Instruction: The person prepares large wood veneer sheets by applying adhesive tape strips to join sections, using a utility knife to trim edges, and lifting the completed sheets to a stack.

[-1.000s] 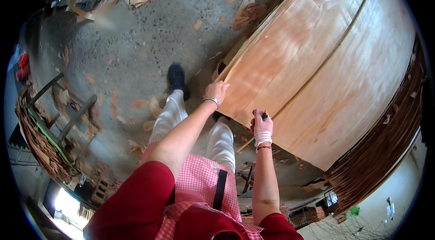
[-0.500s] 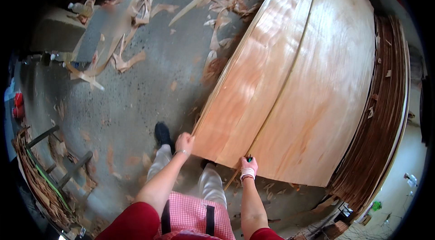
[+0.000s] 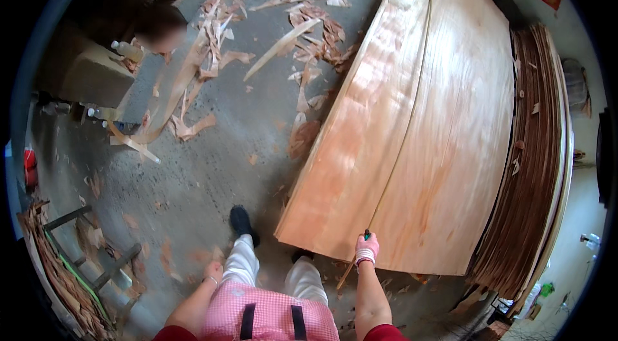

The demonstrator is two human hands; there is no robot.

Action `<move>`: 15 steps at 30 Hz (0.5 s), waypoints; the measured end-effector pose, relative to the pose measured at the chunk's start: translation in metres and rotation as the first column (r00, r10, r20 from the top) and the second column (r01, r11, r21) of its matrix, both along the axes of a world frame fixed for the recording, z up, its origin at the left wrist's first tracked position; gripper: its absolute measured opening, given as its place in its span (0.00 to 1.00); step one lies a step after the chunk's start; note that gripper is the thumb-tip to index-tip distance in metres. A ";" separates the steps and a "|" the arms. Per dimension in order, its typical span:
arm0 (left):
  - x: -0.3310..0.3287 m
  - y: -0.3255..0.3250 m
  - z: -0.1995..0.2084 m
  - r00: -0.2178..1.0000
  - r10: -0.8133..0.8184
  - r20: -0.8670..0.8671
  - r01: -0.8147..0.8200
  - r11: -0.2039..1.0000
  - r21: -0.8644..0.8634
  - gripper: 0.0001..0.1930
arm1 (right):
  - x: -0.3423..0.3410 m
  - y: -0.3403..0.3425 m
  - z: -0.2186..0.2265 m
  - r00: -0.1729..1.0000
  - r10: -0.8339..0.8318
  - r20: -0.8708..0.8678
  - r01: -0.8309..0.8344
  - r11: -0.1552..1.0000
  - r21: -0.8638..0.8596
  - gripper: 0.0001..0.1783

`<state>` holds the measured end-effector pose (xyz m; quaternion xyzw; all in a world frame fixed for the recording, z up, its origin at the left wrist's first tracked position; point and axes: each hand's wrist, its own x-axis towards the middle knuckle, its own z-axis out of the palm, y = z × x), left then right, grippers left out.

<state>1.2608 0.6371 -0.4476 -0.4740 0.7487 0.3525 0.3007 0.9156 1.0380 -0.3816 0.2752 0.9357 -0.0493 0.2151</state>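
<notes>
A stack of thin, pale reddish wood veneer sheets (image 3: 412,148) lies before me, its top sheet broad and smooth. My right hand (image 3: 367,249), with a pale covering round palm and wrist, rests at the near edge of the stack. It is closed on a small green-and-black tool (image 3: 367,234), mostly hidden by the fingers. A long thin wooden stick (image 3: 405,138) runs lengthwise over the sheet, passes at this hand and pokes out past the near edge. My left hand (image 3: 213,270) hangs beside my pink checked apron (image 3: 270,309), away from the stack; its fingers are blurred.
Right of the stack stands a tall pile of darker veneer (image 3: 531,161). Torn veneer scraps (image 3: 206,51) litter the grey floor (image 3: 187,180) on the left. A dark metal frame (image 3: 116,264) with more scraps stands at lower left, and concrete blocks (image 3: 96,71) at upper left.
My left hand has let go of the sheets' near left corner and drawn back to my side. My right hand stays at the near edge with the tool and stick. The view has shifted slightly.
</notes>
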 end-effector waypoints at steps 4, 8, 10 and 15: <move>-0.008 -0.016 0.022 0.998 0.048 -0.041 -0.045 0.997 0.060 0.09 | -0.009 0.000 -0.020 0.830 -0.538 -0.146 0.402 0.760 -0.511 0.12; -0.001 -0.046 0.001 0.982 0.186 -0.026 -0.173 0.950 0.259 0.10 | -0.047 -0.042 -0.014 0.708 -0.593 -0.385 0.266 0.728 -0.632 0.14; -0.009 -0.063 0.013 0.963 0.268 -0.030 -0.255 0.942 0.218 0.10 | -0.068 -0.059 -0.017 0.816 -0.394 -0.422 0.136 0.841 -0.523 0.14; -0.019 -0.123 0.032 0.997 0.051 -0.064 -0.047 0.997 0.059 0.13 | -0.090 -0.096 -0.029 0.978 -0.195 -0.069 0.176 0.959 -0.220 0.20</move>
